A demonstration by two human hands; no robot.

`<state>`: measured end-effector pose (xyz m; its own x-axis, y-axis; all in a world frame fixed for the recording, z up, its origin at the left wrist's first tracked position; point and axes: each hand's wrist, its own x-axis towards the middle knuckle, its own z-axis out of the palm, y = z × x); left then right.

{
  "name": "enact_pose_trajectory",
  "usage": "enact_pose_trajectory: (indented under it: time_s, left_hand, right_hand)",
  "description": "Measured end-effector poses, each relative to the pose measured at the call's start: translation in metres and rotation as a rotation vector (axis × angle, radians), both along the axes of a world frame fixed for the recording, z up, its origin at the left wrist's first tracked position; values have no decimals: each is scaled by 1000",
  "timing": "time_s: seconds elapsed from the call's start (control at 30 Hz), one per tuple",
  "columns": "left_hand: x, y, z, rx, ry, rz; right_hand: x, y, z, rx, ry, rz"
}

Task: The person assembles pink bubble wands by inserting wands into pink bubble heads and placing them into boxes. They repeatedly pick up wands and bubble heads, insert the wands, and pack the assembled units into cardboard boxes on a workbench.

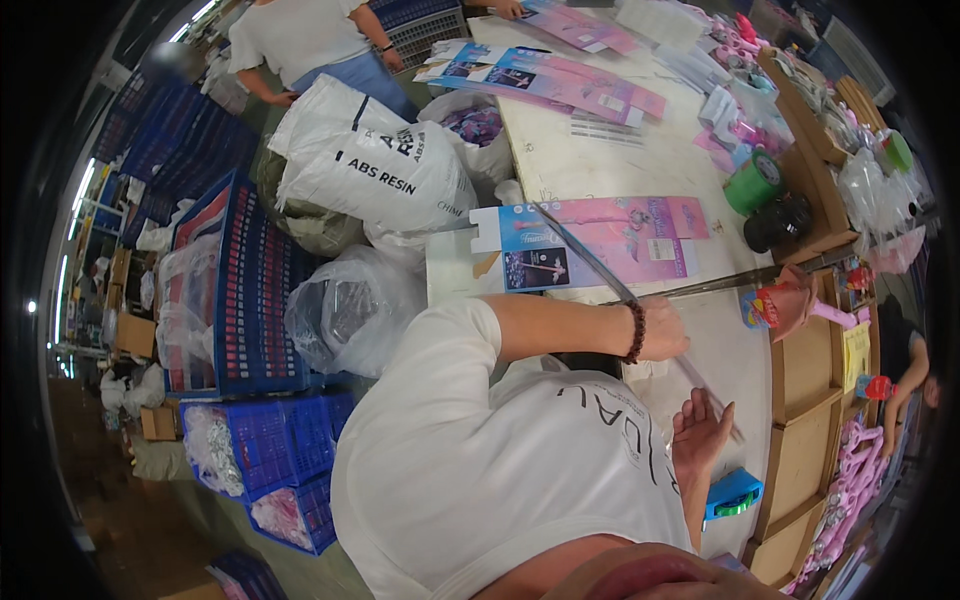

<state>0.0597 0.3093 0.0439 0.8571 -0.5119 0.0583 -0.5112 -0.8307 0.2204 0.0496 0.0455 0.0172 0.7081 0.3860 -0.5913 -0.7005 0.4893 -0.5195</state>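
Note:
My left hand (pixel 662 330), with a dark beaded bracelet at the wrist, is closed around the middle of a long, thin grey strip (pixel 582 250). The strip slants across the table's near side; its material is hard to make out. Close to its lower, blurred end, my right hand (pixel 700 430) is palm up with the fingers apart. Beyond my left hand lie flat printed cartons (pixel 600 242) in pink and blue, under the strip's upper end. A blue tape dispenser (pixel 733 495) with green tape sits beside my right forearm.
More flat cartons (pixel 545 80) lie farther up the white table (pixel 560 150). A green tape roll (pixel 754 182) and a black roll (pixel 779 222) stand by a cardboard tray (pixel 805 375). White sacks (pixel 370 150) and blue crates (pixel 250 300) fill the left. Another person (pixel 305 45) stands beyond.

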Motion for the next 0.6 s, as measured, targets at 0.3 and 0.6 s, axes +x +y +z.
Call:
enact_pose_trajectory:
  time_s: [0.3,0.6]
  left_hand:
    - [59,19,-21,-6,295,-43]
    - [74,-3,-8,165,460,-95]
  right_hand:
    - [8,2,-78,-861,-861,-158]
    - [23,-15,-93,-1008,-927,-256]
